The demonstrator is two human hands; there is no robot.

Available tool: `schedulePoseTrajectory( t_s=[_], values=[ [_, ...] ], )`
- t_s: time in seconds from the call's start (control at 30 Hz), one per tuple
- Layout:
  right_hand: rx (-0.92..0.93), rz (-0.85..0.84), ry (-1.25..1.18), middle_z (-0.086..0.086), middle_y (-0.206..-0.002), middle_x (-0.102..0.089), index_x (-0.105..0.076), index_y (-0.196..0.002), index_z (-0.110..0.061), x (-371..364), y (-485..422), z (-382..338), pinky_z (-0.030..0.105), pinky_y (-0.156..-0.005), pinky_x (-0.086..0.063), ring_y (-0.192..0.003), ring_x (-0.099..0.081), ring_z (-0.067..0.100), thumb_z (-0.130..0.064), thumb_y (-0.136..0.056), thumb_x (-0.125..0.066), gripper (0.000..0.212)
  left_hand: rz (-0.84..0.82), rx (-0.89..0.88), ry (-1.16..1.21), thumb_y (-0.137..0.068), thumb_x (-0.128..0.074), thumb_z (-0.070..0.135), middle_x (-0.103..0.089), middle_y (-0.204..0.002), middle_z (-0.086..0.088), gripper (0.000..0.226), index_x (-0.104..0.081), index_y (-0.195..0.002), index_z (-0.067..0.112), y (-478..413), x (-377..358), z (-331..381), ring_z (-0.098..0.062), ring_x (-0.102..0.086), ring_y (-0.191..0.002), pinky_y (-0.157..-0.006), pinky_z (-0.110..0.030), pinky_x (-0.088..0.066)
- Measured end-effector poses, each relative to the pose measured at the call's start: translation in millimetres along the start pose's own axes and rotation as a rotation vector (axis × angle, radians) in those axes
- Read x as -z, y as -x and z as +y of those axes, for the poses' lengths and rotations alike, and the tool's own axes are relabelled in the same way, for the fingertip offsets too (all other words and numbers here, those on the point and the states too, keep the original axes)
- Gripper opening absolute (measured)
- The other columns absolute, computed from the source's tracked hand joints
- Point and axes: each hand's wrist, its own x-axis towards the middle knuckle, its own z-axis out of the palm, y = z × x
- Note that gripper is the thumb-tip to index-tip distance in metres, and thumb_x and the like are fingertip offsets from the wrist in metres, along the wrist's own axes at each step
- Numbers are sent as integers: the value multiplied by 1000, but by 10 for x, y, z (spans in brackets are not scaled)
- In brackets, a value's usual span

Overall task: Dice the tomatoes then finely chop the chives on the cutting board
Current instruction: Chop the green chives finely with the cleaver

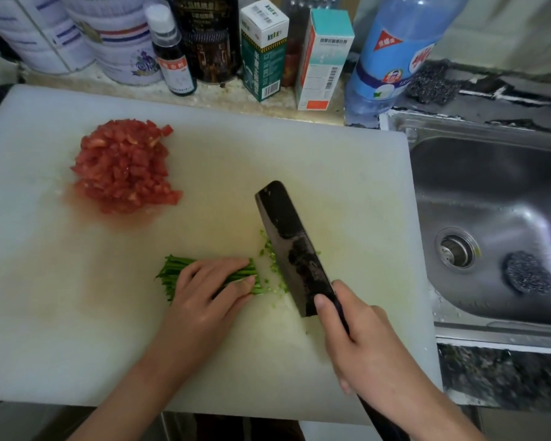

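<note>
— Green chives (178, 272) are being held bunched near the front of the cutting board (77, 313), under the left hand's (204, 291) curled fingers.

— Soft, light stalks, likely slippery; they are best being pinned close to the cut end. The cleaver (287, 237) is being clenched by its handle in the right hand (360, 342).

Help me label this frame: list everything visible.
cutting board: 1, white, counter
diced tomatoes: 1 pile, red, board's far left
chive bundle: 1, green, board's near middle
cleaver: 1, dark, mid-board
chive bits: many, green, beside cleaver
sink: 1, steel, right
scouring pads: 2, dark, in sink, behind sink
bottles: 2, blue plastic, small dark, behind board
boxes: 2, mostly white, behind board
tins: several, white, far left
left hand: 1, holds chive bundle
right hand: 1, grips cleaver
</note>
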Motion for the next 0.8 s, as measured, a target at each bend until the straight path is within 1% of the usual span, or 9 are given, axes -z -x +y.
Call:
schedulePoseTrajectory(
  t_s=[0.1,0.2,0.3,0.4,0.47,0.6,0.67,0.73,0.8],
  values=[
    [-4,13,11,4,-47,-41,-40,-71,-44,-93,80,-2,33,-43,-40,-34,-40,17,-41,-95,-41,24,-24,-24,-17,-93,-60,12,-68,-116,-17,19,-75,-93,0,15,12,2,-32,-66,-101,-87,-46,-46],
    [-58,44,-31,6,-49,-43,-41,-74,-40,-119,147,-20,28,-45,-38,-38,-42,17,-44,-92,-41,19,-37,-31,-10,-92,-60,7,-67,-118,-18,17,-75,-98,1,19,20,-14,-32,-65,-103,-87,-49,-47],
    [-111,67,-55,5,-47,-43,-41,-74,-36,-181,206,-24,28,-49,-41,-41,-43,16,-46,-91,-41,19,-12,0,61,-92,-59,7,-68,-117,-16,16,-73,-98,3,12,29,-21,-28,-64,-105,-89,-47,-47],
    [-139,94,1,7,-56,-45,-39,-79,-46,-331,245,-43,22,-52,-38,-43,-41,13,-65,-79,-32,21,8,19,76,-93,-58,9,-69,-115,-15,17,-73,-91,1,-9,45,-2,-25,-63,-106,-92,-44,-45],
    [-140,96,36,7,-58,-44,-38,-82,-49,-406,261,-52,21,-54,-38,-47,-37,8,-71,-73,-26,27,0,27,78,-93,-58,10,-69,-115,-15,18,-72,-88,-1,-18,40,3,-25,-62,-107,-94,-42,-44],
    [-153,145,60,3,-56,-43,-36,-79,-54,-485,268,-113,22,-53,-39,-49,-38,10,-70,-72,-25,21,-13,22,95,-94,-57,9,-69,-116,-15,20,-72,-86,-1,-7,38,-11,-26,-64,-108,-95,-43,-45],
    [-116,179,115,-1,-50,-39,-33,-79,-57,-512,270,-116,18,-49,-31,-50,-39,14,-66,-82,-27,11,-6,29,106,-94,-57,9,-69,-115,-14,20,-72,-85,-1,-7,43,-4,-26,-64,-108,-95,-43,-45],
    [-52,194,178,-1,-45,-35,-29,-84,-53,-551,266,-110,26,-48,-28,-53,-41,19,-61,-90,-23,12,-2,38,110,-94,-58,8,-69,-114,-14,19,-72,-85,-1,-7,45,10,-26,-65,-108,-95,-44,-46],
    [13,226,262,-3,-44,-29,-27,-93,-42,-604,266,-123,34,-53,-29,-55,-45,24,-65,-84,-14,27,-3,41,104,-94,-59,6,-69,-112,-15,17,-71,-83,-1,-8,48,18,-27,-65,-107,-94,-46,-47]
  ],
)
